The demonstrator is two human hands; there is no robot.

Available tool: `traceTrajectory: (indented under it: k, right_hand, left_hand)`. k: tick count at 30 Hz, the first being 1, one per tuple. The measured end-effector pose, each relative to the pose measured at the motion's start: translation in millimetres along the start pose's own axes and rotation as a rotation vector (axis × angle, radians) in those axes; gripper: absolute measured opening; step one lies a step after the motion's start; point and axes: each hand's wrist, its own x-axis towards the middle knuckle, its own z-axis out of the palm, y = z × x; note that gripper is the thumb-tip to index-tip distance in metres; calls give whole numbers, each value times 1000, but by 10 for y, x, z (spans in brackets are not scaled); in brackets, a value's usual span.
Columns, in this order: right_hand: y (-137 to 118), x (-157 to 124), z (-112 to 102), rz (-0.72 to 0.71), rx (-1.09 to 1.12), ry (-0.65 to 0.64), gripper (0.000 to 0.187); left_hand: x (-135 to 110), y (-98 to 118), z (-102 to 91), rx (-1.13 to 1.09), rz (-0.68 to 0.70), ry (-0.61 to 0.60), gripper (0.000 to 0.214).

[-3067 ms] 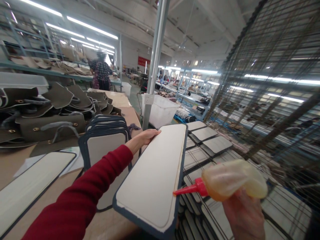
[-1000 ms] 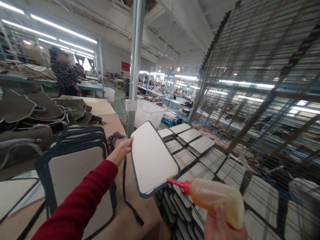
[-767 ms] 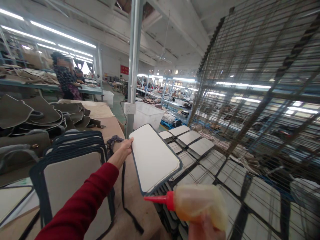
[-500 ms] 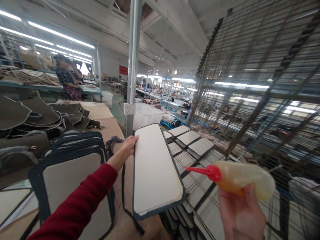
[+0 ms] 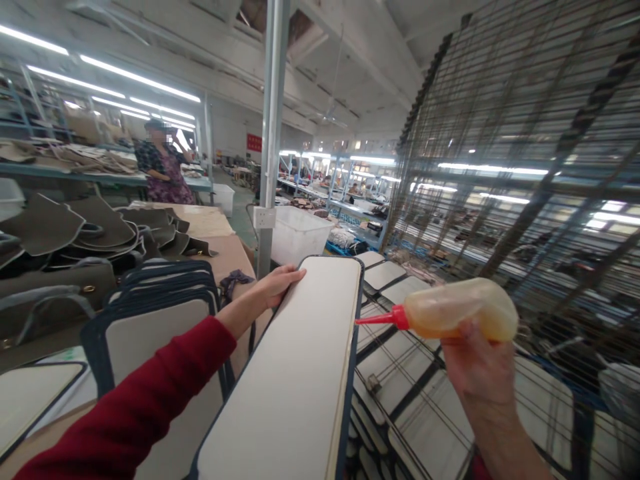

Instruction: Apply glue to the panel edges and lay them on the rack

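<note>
My left hand point(image 5: 284, 283) grips the far left edge of a long white panel point(image 5: 295, 360) with rounded corners and a dark blue border. The panel slants away from me, and a yellowish line runs along its right edge. In my right hand point(image 5: 475, 360) is a squeeze bottle point(image 5: 463, 310), held on its side with amber liquid inside. Its red nozzle points left, with the tip at the panel's right edge near the far end. Whether the tip touches the panel I cannot tell.
A stack of similar blue-edged panels point(image 5: 155, 333) leans at my left. Grey-brown bag pieces point(image 5: 75, 227) lie behind it. On the right, more panels rest on a wire rack point(image 5: 400, 373), with raised mesh shelves point(image 5: 500, 120) above. Beyond stand a post point(image 5: 270, 133), a white bin point(image 5: 300, 233) and a person point(image 5: 167, 167).
The panel has turned and come nearer, its lower end now past the bottom of the view. My right hand has brought the bottle left and up, its nozzle now at the panel's right edge.
</note>
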Motion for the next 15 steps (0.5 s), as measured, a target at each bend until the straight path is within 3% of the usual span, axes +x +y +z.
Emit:
traceTrajectory:
  k: [6,15]
  right_hand:
    - [15,19,-76,-7,-23,-43,38]
    - [-22,-208,-187,73,-29,-123,47]
  left_hand:
    - [-52,7,25,4,-3,-42,22]
    - [-30,-11,28,-15,-40,-27,21]
